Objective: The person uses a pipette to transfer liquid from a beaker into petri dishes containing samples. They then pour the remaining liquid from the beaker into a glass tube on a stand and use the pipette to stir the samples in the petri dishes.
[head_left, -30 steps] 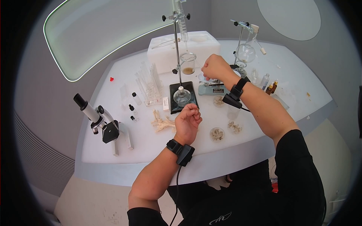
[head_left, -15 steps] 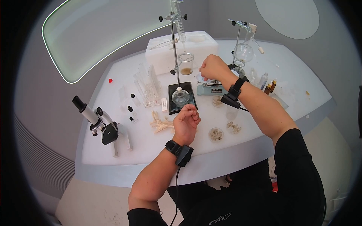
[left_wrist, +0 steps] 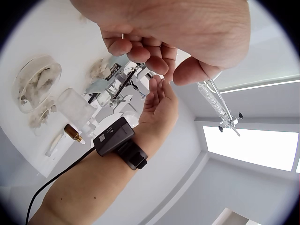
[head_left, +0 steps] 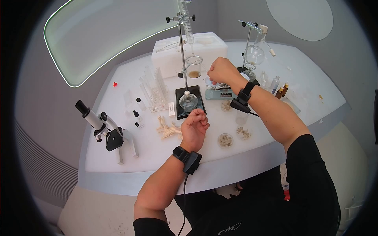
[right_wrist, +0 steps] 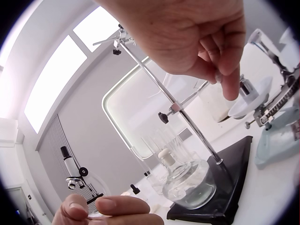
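Over the left pan of a pale blue balance (head_left: pixel 220 94), my right hand (head_left: pixel 226 72) has its fingers curled. In the right wrist view, thumb and fingers of the right hand (right_wrist: pixel 201 51) pinch what looks like a small shiny metal piece (right_wrist: pixel 218 77), mostly hidden. Below them a metal weight (right_wrist: pixel 247 88) stands on the white pan (right_wrist: pixel 239 108). My left hand (head_left: pixel 194 129), palm up with loosely curled fingers, holds nothing; it is in front of the black stand base (head_left: pixel 201 102). The left wrist view shows the left hand (left_wrist: pixel 173 37) nearer than the right hand (left_wrist: pixel 161 105).
A round flask (head_left: pixel 188 103) sits on the stand base, with a beaker (head_left: pixel 194 67) of brownish contents behind. Test tubes (head_left: pixel 153 92), a microscope (head_left: pixel 106 129) and pale roots (head_left: pixel 169 129) are left. Dishes (head_left: pixel 225 141) lie near the front; brown bottles (head_left: pixel 279 93) stand right.
The head view has shifted slightly since a second ago. Both hands keep nearly the same positions and finger poses.
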Available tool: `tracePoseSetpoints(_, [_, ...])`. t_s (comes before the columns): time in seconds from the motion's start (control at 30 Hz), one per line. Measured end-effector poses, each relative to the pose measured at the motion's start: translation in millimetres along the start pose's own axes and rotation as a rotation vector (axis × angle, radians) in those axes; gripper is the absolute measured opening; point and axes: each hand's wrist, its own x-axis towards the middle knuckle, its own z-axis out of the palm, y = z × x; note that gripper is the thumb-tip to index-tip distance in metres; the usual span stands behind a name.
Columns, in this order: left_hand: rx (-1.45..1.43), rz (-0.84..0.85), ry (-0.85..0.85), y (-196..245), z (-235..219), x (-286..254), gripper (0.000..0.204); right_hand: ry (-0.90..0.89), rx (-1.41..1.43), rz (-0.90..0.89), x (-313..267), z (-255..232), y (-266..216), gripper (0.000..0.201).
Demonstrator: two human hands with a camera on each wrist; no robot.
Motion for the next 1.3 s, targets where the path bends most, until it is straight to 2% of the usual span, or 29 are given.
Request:
tracePoseSetpoints(1.13, [-0.003,-0.004,-0.006,-0.3,0.7,-0.9,0.016,0.042,-0.001,-0.059,-12.9,-7.3,4.6,0.031])
tracePoseSetpoints(1.3, [-0.007,0.001,-0.005,0.3,2.3,-2.3,0.016,0.183,-0.025,-0.085,-3.6,-7.7,16.0,0.030])
